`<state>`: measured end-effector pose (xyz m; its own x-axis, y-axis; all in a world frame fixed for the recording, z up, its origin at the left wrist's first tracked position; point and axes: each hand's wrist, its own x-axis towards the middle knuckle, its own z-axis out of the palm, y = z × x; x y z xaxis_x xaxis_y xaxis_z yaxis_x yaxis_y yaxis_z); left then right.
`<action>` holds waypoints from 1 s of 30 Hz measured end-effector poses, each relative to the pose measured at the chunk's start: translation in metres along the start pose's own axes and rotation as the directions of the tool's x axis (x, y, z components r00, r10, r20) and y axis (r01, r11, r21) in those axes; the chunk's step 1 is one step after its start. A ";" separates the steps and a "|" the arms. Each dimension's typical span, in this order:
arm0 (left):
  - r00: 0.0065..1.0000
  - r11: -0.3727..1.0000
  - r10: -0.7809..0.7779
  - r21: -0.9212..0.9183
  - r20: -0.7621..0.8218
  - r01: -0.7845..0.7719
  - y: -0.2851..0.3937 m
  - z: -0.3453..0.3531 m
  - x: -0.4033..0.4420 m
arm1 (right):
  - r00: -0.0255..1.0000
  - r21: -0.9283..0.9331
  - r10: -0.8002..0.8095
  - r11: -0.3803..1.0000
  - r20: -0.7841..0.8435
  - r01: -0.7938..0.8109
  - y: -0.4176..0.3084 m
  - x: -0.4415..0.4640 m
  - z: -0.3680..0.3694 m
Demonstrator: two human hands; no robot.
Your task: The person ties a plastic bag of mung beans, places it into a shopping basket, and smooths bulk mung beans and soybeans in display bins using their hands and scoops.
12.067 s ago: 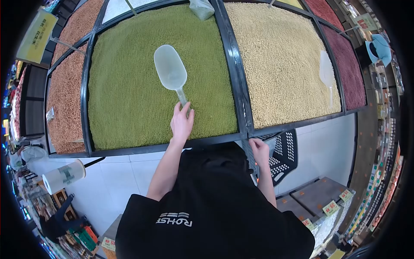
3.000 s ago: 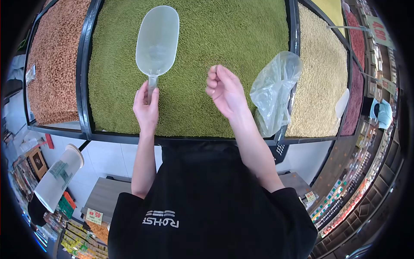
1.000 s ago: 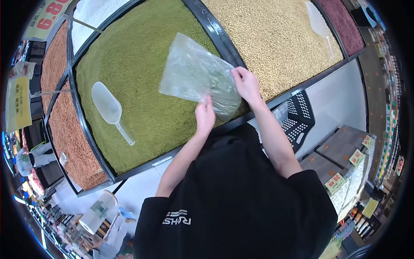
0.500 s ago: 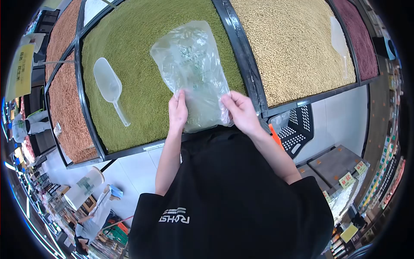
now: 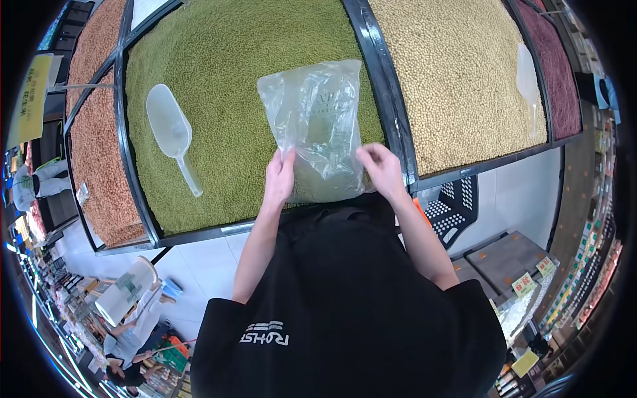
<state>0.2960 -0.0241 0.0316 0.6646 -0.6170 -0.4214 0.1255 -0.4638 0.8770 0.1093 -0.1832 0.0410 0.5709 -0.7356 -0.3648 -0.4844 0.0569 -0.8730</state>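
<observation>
A clear plastic bag (image 5: 317,126) with faint green print is held up in front of me over the bin of green mung beans (image 5: 219,79). My left hand (image 5: 279,178) pinches its left edge low down, thumb in front. At the opposite edge, my right hand (image 5: 385,174) has its fingers curled together, with the thumb against the film; the exact grip is partly hidden. The bag looks flat, with nothing visible inside. Left of it, a translucent scoop (image 5: 169,123) lies on the beans, handle toward me.
Right of a black divider (image 5: 385,73) is a bin of pale yellow beans (image 5: 458,86) with another scoop (image 5: 527,76). Reddish peanuts (image 5: 103,159) fill the left bin. A plastic bag roll (image 5: 127,290) stands below left, people (image 5: 129,338) beyond. A black basket (image 5: 454,209) is at right.
The bag has shifted right and straightened, its top edge now spread wider and lower. Both hands moved slightly right and down, and the right fingers have shifted along the bag's edge.
</observation>
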 end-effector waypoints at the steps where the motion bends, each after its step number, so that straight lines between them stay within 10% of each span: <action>1: 1.000 1.000 0.000 -0.005 -0.004 0.000 -0.001 0.000 0.004 | 1.000 0.086 0.022 0.996 -0.018 -0.021 0.007 0.013 0.008; 5: 0.982 0.996 -0.076 0.055 0.172 0.067 0.009 0.000 0.013 | 0.985 0.344 0.138 0.924 0.101 -0.165 0.020 0.036 0.039; 10: 0.939 0.987 0.005 -0.150 0.345 0.050 0.019 0.006 0.014 | 0.916 0.220 0.275 0.913 0.292 -0.344 -0.017 0.032 0.046; 12: 0.932 0.987 -0.045 -0.131 0.359 0.098 0.005 0.002 0.019 | 0.997 -0.379 -0.051 0.923 0.060 0.070 -0.021 0.033 0.047; 16: 0.915 0.937 -0.090 -0.278 0.394 0.212 -0.014 -0.009 0.013 | 1.000 0.041 -0.011 0.999 0.017 0.010 -0.008 0.039 0.050; 21: 0.937 0.729 -0.152 -0.604 0.316 0.322 -0.013 -0.014 0.008 | 0.817 0.385 0.348 0.751 0.460 -0.537 -0.039 0.044 0.044; 25: 0.923 0.643 -0.184 -0.669 0.337 0.373 -0.017 -0.023 0.005 | 0.883 0.463 0.173 0.798 0.437 -0.386 -0.042 0.035 0.054; 30: 0.871 0.956 -0.030 -0.240 0.490 0.168 -0.014 -0.033 -0.007 | 0.929 0.486 0.073 0.836 0.362 -0.255 -0.030 0.034 0.056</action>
<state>0.3139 0.0073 0.0300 0.2138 -0.8352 -0.5068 0.4084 -0.3949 0.8230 0.1801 -0.1722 0.0366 0.7353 -0.4346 -0.5200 -0.2288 0.5631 -0.7941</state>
